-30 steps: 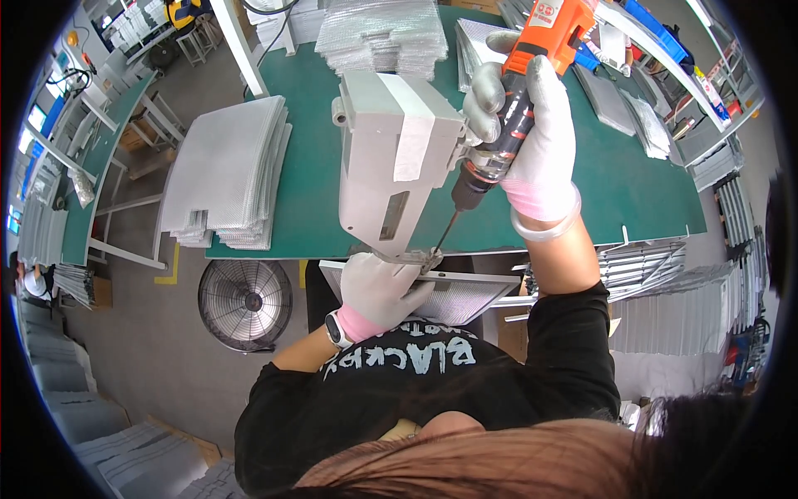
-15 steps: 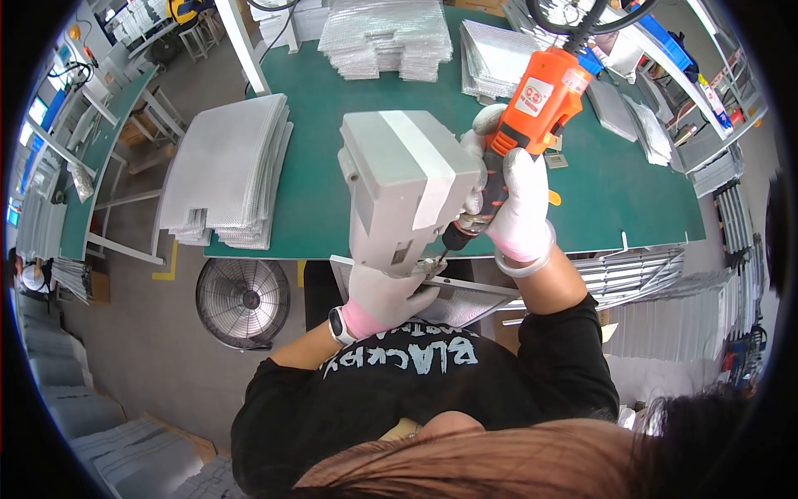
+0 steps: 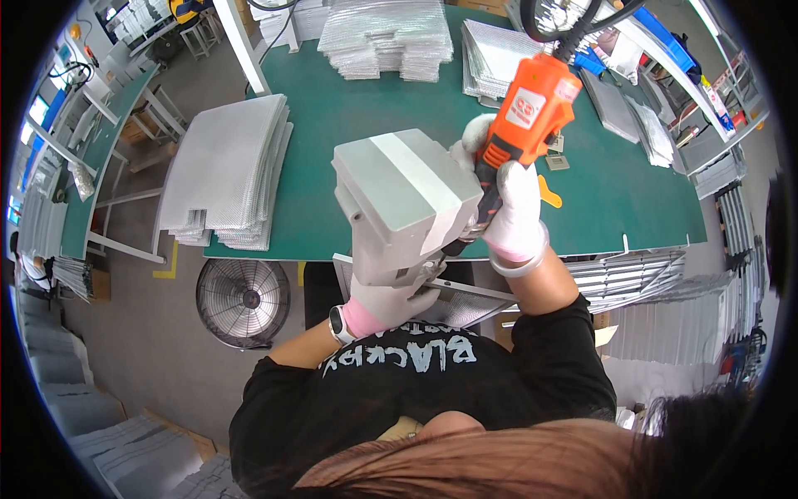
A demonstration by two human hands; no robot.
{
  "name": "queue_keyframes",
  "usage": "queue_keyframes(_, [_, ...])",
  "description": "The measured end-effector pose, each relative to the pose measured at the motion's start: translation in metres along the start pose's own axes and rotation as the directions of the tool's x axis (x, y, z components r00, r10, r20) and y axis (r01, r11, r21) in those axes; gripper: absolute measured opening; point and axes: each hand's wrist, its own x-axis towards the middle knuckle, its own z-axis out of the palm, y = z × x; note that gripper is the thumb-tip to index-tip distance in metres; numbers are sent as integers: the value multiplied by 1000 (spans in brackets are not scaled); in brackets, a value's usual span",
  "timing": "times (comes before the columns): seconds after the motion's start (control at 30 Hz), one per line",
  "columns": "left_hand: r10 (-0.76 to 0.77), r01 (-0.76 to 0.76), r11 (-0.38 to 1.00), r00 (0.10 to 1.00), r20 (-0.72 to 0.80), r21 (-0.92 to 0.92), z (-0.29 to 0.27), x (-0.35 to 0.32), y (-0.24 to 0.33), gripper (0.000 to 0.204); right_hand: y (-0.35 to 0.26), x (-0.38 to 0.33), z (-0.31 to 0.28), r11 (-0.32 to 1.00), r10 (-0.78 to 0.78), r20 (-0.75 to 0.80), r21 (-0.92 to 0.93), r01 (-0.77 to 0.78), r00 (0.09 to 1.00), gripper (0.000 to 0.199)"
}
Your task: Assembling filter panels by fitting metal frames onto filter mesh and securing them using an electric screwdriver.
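My gloved right hand [image 3: 517, 208] grips the black neck of an orange electric drill [image 3: 532, 108], closed around it. The drill points down toward me, and its tip is hidden beside a grey plastic box [image 3: 399, 187] with a pale strip of tape across it. My gloved left hand [image 3: 384, 303] is below the box, with its fingers bent around small metal-looking parts I cannot make out. Just right of those fingers, a framed mesh panel [image 3: 474, 301] lies tilted between my body and the table edge. How the box is supported is hidden.
A green worktable [image 3: 332, 100] carries stacks of bubble-wrap sheets [image 3: 229, 162] at left and back [image 3: 386, 37]. A yellow tool [image 3: 549, 192] and small metal plates [image 3: 557, 161] lie right of the drill. A floor fan [image 3: 243, 303] stands left, beneath the table edge.
The grey box has tilted and moved slightly down toward me. My right hand and the drill have shifted slightly left and down, and the drill bit no longer shows. My left hand has hardly moved.
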Motion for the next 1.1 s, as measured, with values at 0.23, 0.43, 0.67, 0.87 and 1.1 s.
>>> queue_keyframes(0.23, [-68,64,997,990,121,38,-8,22,-11,21,-43,46,-2,999,-22,-148,33,28,989,41])
queue_keyframes(0.43, [-27,10,981,996,87,194,-25,63,-60,16,-107,95,-21,704,-441,-214,-685,188,872,19])
queue_keyframes(0.67, [-312,232,890,938,154,392,-64,180,-139,43,-162,131,-81,-144,-634,248,-969,203,732,73])
queue_keyframes(0.87, [-391,262,835,901,189,484,-68,208,-151,44,-165,120,-79,-197,-586,227,-971,134,778,69])
queue_keyframes(1.1, [80,-110,956,990,118,274,-58,182,-89,35,-101,40,-20,-627,-6,541,-657,419,841,63])
